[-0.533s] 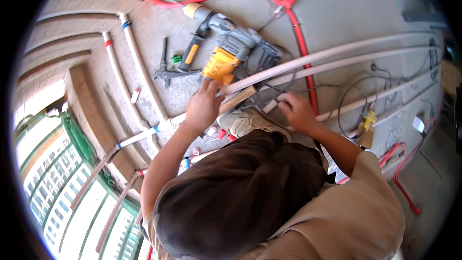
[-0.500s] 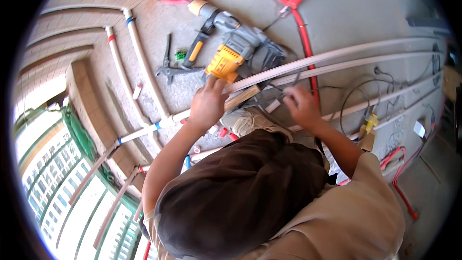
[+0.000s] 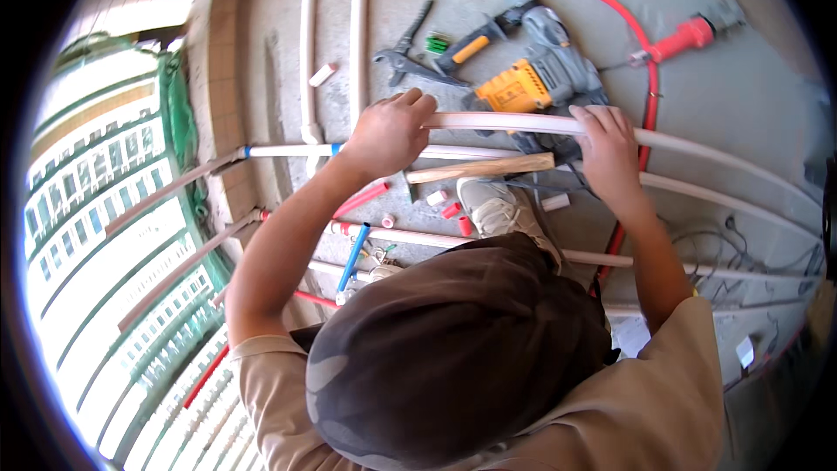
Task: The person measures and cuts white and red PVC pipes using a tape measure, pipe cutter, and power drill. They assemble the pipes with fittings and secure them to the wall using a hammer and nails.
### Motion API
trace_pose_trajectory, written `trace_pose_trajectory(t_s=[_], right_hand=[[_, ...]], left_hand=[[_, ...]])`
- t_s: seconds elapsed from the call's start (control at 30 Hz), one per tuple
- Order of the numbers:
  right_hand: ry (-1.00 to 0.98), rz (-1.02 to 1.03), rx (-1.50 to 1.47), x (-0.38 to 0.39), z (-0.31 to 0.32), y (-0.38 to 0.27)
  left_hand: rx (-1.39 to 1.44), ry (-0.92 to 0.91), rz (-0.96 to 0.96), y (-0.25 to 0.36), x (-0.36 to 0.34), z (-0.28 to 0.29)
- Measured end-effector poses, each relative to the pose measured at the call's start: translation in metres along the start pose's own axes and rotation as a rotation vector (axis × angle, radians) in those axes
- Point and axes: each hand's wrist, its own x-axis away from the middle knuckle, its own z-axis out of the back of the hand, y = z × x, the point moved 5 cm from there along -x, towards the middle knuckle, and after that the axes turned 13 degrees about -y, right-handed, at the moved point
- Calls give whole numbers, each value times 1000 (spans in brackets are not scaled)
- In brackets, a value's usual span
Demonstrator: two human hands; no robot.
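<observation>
A long white plastic pipe (image 3: 510, 122) runs across in front of me, bending down to the right. Near its left end my left hand (image 3: 390, 135) is closed around it. Farther along, my right hand (image 3: 610, 153) grips the same pipe, thumb below and fingers over the top. Just beyond the pipe lies a yellow and grey power drill (image 3: 523, 87) with a side handle, partly hidden by it. Under the pipe, on this side, rests a wooden handle (image 3: 484, 167); what it is fixed to is partly hidden beside my left wrist.
Other pipes with blue and red bands (image 3: 359, 44) cross the floor. A grey hand tool (image 3: 408, 64) and green pieces (image 3: 437, 42) lie beyond. Red conduit (image 3: 649, 78) curves at right. Short pipe offcuts (image 3: 451, 210) lie near my shoe (image 3: 493, 207). Netted openings (image 3: 179, 113) are at left.
My right hand, earlier apart from the pipe, now grips it. My left hand still holds the end, and the pipe lies more level across the view. The whole view has shifted.
</observation>
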Motion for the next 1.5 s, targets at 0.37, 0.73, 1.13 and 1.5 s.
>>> trace_pose_trajectory(t_s=[0.37, 0.73, 1.13, 1.5], right_hand=[[-521, 509, -223, -25, -96, -136], [-550, 416, -150, -14, -77, -105], [-120, -71, -411, -40, -15, -61], [-652, 220, 608, -240, -136, -136]], left_hand=[[115, -245, 644, -104, 221, -21], [342, -136, 824, -92, 250, -243], [140, -21, 367, -23, 193, -242], [739, 630, 723, -28, 267, -241]])
